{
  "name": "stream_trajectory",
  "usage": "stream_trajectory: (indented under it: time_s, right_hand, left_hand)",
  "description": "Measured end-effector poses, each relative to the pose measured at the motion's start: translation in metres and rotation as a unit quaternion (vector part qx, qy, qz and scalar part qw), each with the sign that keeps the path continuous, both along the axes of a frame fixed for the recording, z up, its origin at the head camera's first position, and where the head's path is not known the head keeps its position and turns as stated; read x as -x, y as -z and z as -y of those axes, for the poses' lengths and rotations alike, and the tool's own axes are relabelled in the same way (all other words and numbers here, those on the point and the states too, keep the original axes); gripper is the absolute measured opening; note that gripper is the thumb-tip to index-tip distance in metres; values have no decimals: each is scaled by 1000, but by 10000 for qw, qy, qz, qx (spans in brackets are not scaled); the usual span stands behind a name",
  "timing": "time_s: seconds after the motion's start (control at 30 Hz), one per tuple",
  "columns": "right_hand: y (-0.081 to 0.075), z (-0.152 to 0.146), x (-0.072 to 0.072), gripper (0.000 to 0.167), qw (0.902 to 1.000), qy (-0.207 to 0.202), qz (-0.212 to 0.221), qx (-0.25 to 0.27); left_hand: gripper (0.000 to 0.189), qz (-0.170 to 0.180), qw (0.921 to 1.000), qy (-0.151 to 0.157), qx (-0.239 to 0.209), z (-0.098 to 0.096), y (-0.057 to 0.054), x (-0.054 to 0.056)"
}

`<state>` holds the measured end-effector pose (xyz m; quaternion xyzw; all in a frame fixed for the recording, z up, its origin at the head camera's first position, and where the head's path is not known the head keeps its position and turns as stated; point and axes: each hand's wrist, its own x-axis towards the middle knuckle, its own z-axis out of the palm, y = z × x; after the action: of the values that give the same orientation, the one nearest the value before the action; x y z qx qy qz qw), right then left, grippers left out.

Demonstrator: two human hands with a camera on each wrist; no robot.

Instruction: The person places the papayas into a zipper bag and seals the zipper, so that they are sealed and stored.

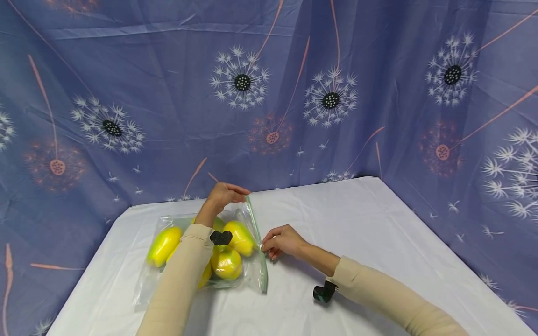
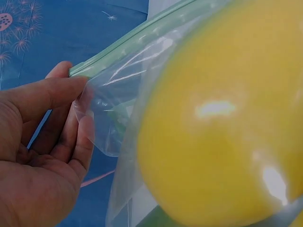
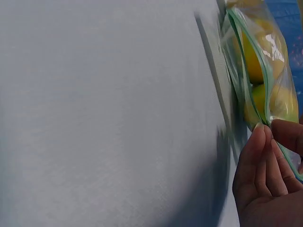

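Observation:
A clear zip bag [image 1: 145,289] with a green closure strip [image 1: 263,275] lies on the table, its mouth facing right. Inside are several yellow-green fruits [image 1: 238,238], mango-like in shape; one large yellow fruit [image 2: 222,118] fills much of the left wrist view. At the far end of the strip, my left hand [image 1: 224,196] pinches the bag's corner between thumb and fingers. My right hand [image 1: 286,241] pinches the strip near its middle. In the right wrist view, the strip's two green edges [image 3: 266,66] stand apart on one side of the fingertips and meet at them. My left forearm hides some fruit.
A white cloth [image 1: 357,224] covers the table. Behind it and along the right side hangs a blue curtain [image 1: 176,93] with a dandelion print. Small black cameras are strapped at both wrists.

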<state>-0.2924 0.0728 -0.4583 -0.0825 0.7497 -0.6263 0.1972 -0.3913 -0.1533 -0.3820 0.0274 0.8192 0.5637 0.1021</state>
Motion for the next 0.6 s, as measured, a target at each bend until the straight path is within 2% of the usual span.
stream_trajectory:
  time_s: [0.4,0.6]
  right_hand:
    - [-2,-6,-12,14,9987,-472,170,-18]
    - [-2,-12,-20,13,9939,-999,455,-85]
  left_hand:
    - [28,-36,9998,-161,-139,1,-7,1]
    - [29,62,9995,-267,-168,3,-12,2]
